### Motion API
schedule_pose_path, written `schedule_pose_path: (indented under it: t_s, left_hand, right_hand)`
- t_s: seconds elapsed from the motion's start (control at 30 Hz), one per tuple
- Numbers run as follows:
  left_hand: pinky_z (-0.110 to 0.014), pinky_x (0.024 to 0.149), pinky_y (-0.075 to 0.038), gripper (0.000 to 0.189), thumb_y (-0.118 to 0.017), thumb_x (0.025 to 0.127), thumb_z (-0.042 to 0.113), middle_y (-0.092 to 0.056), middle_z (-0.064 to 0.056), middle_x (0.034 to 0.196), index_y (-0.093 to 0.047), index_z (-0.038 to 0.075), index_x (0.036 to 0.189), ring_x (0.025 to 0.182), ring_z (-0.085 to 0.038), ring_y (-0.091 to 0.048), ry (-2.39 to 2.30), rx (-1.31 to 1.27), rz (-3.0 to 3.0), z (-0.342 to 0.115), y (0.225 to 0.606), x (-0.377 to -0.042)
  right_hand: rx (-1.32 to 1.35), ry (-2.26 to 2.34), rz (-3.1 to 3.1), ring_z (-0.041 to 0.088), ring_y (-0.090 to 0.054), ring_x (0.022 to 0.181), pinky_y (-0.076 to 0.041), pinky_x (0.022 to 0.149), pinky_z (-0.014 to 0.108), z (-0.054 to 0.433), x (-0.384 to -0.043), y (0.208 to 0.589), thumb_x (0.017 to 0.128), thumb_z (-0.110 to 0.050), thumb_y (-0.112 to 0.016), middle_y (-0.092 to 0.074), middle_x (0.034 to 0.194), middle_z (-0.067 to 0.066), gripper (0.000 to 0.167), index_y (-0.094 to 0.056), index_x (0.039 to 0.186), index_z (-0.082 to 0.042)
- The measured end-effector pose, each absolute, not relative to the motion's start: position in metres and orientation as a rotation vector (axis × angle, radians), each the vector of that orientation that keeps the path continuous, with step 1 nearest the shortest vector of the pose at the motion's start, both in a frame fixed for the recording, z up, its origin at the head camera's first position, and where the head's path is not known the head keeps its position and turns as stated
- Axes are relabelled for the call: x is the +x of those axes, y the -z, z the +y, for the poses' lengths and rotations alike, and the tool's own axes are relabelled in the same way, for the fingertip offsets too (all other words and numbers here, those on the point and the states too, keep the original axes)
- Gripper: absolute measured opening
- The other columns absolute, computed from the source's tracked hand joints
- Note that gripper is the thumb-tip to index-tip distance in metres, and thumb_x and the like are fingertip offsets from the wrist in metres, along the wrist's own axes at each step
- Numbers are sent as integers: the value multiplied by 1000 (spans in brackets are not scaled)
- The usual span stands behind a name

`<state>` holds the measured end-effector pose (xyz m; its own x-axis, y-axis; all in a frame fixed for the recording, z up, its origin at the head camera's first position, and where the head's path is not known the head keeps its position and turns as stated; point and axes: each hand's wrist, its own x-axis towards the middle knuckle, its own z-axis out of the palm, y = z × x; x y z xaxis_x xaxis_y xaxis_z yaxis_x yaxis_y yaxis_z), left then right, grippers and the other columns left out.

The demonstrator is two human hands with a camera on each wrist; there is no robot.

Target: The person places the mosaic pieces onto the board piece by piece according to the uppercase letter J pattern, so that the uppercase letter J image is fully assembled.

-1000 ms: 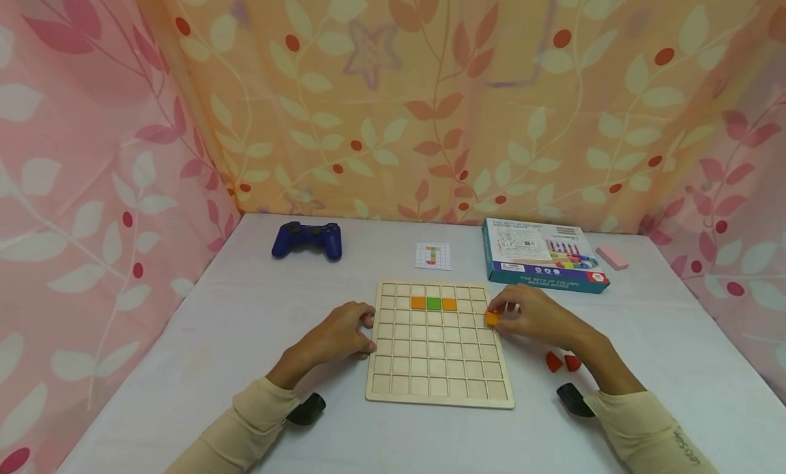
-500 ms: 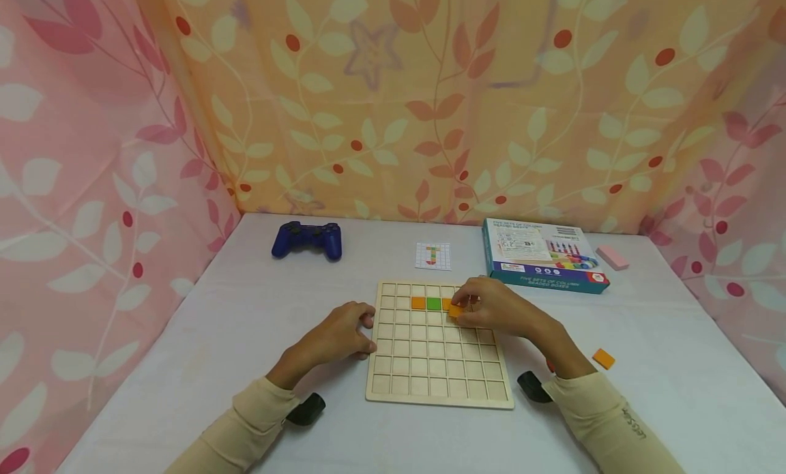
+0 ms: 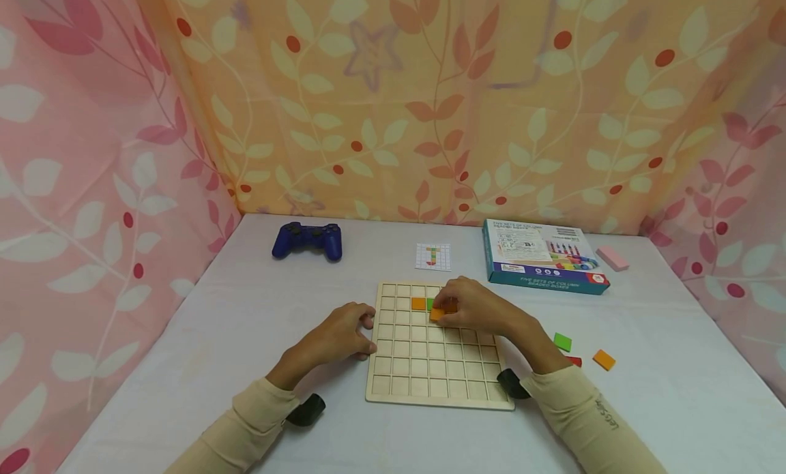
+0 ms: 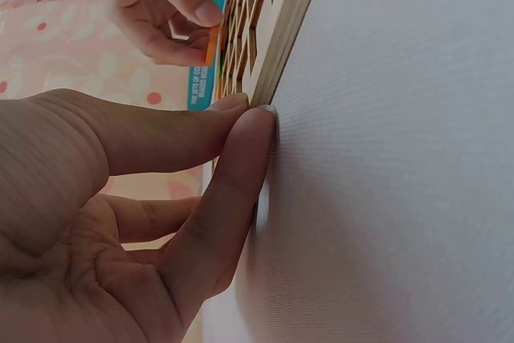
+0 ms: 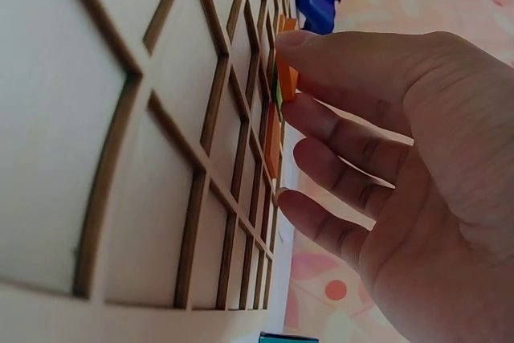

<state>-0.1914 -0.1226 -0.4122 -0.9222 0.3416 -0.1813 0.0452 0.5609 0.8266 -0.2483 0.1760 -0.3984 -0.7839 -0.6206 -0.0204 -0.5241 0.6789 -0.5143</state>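
A wooden grid board (image 3: 436, 392) lies before me. In its second row from the back sit an orange square tile (image 3: 418, 303) and, beside it, a green tile (image 3: 430, 303). My right hand (image 3: 475, 307) covers the row's right part; the right wrist view shows another orange tile (image 5: 273, 142) there. Between thumb and fingertip the right hand pinches an orange tile (image 3: 437, 314), tilted close over the board just in front of the green one. My left hand (image 3: 338, 332) is at the board's left edge, with fingertips touching the rim, thumb and fingers apart along it.
Right of the board lie a green tile (image 3: 561, 342), a red piece (image 3: 574, 361) partly hidden by the right arm, and an orange tile (image 3: 604, 359). Behind are a blue game controller (image 3: 307, 241), a pattern card (image 3: 433, 257), a flat box (image 3: 543, 256) and a pink block (image 3: 612, 257).
My right hand has carried the orange tile leftward from the board's right edge to in front of the green tile. The left hand has stayed put at the board's edge.
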Motion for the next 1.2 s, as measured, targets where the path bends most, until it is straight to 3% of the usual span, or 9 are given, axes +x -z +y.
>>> schedule_pose_path:
  t_s: [0.37, 0.73, 1.2]
  left_hand:
    - [-25, 64, -60, 63, -84, 83, -8, -58, -11, 111, -56, -10, 139, 71, -13, -67, -1318, 309, 2464, -123, 413, -191]
    - [-25, 64, -61, 62, -84, 83, -8, -58, -11, 111, -56, -9, 139, 72, -13, -66, -1331, 311, 2450, -123, 412, -190]
    - [-26, 65, -61, 63, -84, 83, -8, -59, -11, 112, -56, -9, 139, 72, -13, -66, -1315, 312, 2463, -124, 413, -191]
  right_hand:
    - [-902, 687, 2698, 17, -53, 104, -51, 93, 36, 171, -247, 400, 92, -21, -84, -71, 109, -5, 23, -82, 114, -15]
    - [-940, 671, 2691, 15, -54, 98, -50, 87, 33, 172, -245, 399, 93, -21, -82, -71, 102, -7, 20, -83, 112, -16]
    - [-737, 820, 2706, 20, -59, 100, -53, 85, 34, 219, -233, 392, 94, -19, -80, -72, 107, -3, 28, -79, 122, -12]
